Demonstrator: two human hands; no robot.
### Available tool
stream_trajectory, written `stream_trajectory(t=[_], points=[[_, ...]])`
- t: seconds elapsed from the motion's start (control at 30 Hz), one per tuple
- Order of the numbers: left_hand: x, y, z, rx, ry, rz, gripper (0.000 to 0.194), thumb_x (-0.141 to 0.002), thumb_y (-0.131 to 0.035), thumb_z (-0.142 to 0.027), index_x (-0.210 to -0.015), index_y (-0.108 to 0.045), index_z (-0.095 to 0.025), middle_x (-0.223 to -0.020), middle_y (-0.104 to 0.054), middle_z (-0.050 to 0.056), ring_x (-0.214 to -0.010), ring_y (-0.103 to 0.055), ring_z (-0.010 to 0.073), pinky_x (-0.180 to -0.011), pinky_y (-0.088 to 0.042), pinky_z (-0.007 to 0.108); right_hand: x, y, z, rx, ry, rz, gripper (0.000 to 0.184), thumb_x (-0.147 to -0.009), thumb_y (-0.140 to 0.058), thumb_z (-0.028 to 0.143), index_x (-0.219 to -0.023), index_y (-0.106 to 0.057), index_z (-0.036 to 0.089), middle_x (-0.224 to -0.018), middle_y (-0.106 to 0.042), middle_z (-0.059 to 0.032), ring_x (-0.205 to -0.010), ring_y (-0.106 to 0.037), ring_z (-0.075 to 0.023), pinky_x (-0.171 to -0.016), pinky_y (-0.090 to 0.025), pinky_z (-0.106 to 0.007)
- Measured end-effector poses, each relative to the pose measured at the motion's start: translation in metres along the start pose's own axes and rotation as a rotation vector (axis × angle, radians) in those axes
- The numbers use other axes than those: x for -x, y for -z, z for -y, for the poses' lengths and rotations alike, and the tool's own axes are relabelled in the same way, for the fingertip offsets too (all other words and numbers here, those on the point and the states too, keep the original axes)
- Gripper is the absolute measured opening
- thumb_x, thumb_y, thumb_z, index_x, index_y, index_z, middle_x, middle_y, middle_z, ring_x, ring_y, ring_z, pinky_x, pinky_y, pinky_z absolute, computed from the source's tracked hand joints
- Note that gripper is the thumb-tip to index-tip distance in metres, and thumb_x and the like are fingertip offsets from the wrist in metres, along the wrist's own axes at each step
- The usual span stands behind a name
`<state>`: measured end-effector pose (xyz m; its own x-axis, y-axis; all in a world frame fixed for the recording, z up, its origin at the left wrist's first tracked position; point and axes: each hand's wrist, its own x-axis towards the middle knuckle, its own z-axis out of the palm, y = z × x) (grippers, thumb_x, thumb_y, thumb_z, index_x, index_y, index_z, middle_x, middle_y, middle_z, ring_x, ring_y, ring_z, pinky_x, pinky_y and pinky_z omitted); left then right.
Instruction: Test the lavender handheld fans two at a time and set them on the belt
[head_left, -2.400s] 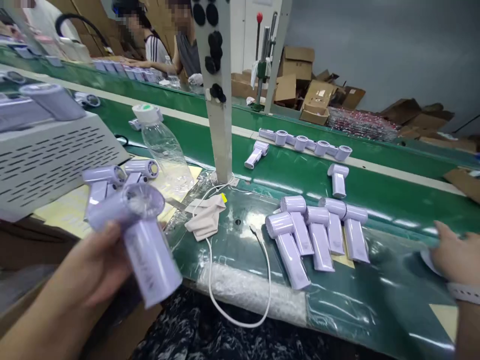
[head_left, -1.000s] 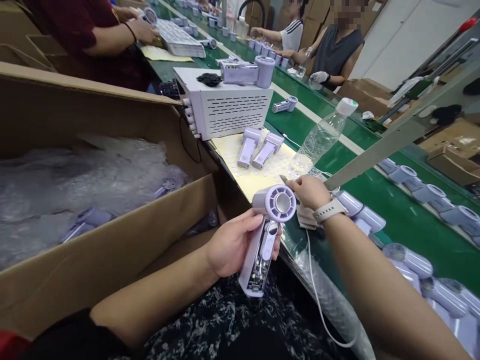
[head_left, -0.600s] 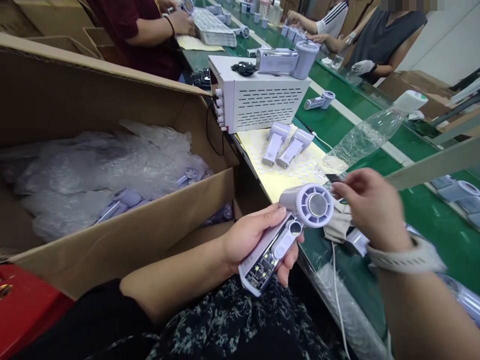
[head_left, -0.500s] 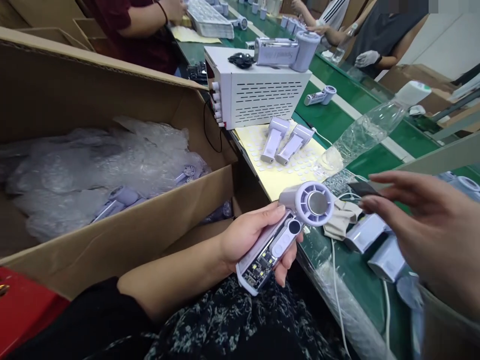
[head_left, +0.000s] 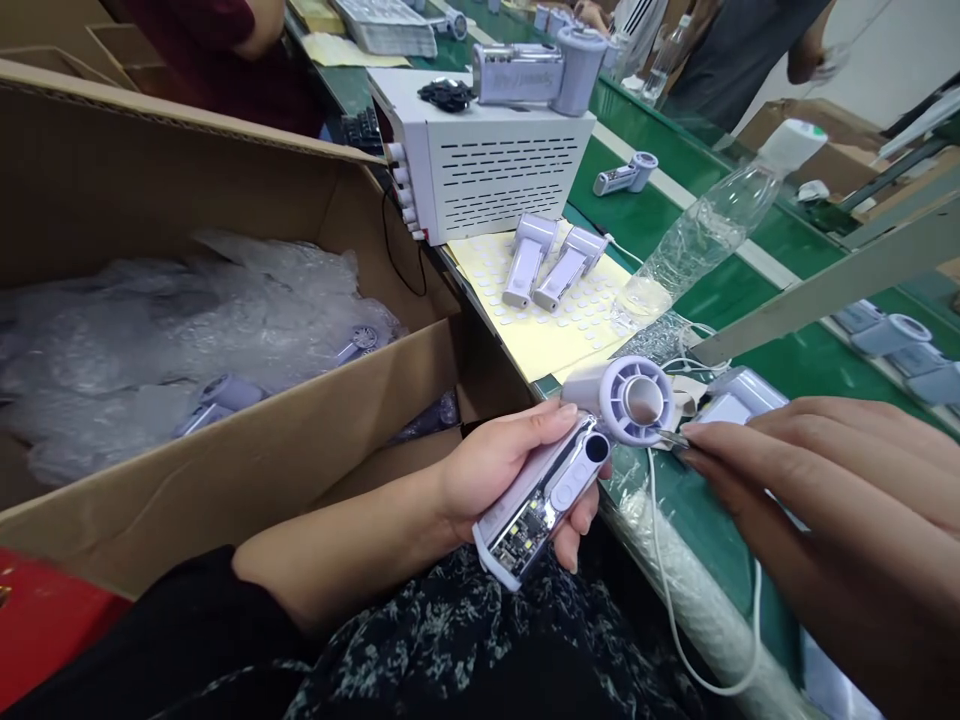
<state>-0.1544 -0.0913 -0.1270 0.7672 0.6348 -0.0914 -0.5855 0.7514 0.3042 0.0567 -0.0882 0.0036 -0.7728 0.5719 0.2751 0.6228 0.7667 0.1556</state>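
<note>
My left hand (head_left: pixel 502 465) is closed round the handle of a lilac hand-held fan (head_left: pixel 630 400), held over my lap at the bench edge. The handle's side is uncovered and shows a circuit board and a button. My right hand (head_left: pixel 810 500) comes in from the right with fingers pressed together on a thin metal tool (head_left: pixel 670 437). The tool's tip touches the lower right rim of the fan's round head.
An open cardboard box (head_left: pixel 225 450) with bubble wrap and more fans lies to the left. A white vented unit (head_left: pixel 510 170), two fans (head_left: pixel 555 265) on a yellow sticker sheet, a plastic bottle (head_left: pixel 712 225) and a white cable (head_left: pixel 675 620) sit on the bench. A co-worker's arm (head_left: pixel 225 40) shows at the top.
My right hand has dropped from above the bench to the fan head, and its fingers have closed on the tool. The left hand keeps the fan, tilted a little flatter.
</note>
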Motion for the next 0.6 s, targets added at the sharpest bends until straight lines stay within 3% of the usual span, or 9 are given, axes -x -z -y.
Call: stream_trajectory(t=[0.13, 0.5, 0.6], points=[[0.000, -0.003, 0.001, -0.025, -0.023, 0.007, 0.051, -0.107, -0.038, -0.051, -0.099, -0.065, -0.009, -0.067, -0.072, 0.009, -0.050, -0.072, 0.0195, -0.046, -0.058, 0.023, 0.004, -0.002, -0.002, -0.127, -0.029, -0.022, 0.016, -0.100, -0.052, 0.017, -0.111, -0.061, 0.025, -0.089, -0.070, -0.0078, -0.089, -0.067, -0.0337, -0.078, -0.049, -0.047], [-0.005, -0.007, 0.005, -0.052, -0.068, 0.045, 0.042, -0.110, -0.028, -0.042, -0.102, -0.058, -0.014, -0.069, -0.072, 0.008, -0.054, -0.075, 0.0200, -0.052, -0.061, 0.026, 0.014, -0.001, -0.004, -0.079, 0.039, 0.006, 0.023, -0.101, -0.049, 0.019, -0.121, -0.061, 0.022, -0.084, -0.067, -0.0091, -0.081, -0.061, -0.0330, -0.076, -0.044, -0.047], [-0.006, -0.008, 0.004, -0.029, -0.090, 0.052, 0.031, -0.109, -0.034, -0.042, -0.103, -0.052, -0.018, -0.074, -0.074, 0.006, -0.056, -0.075, 0.0211, -0.053, -0.062, 0.028, 0.017, -0.001, -0.005, -0.051, 0.062, 0.006, 0.027, -0.099, -0.051, 0.019, -0.124, -0.061, 0.023, -0.085, -0.068, -0.0103, -0.082, -0.060, -0.0350, -0.076, -0.045, -0.049]])
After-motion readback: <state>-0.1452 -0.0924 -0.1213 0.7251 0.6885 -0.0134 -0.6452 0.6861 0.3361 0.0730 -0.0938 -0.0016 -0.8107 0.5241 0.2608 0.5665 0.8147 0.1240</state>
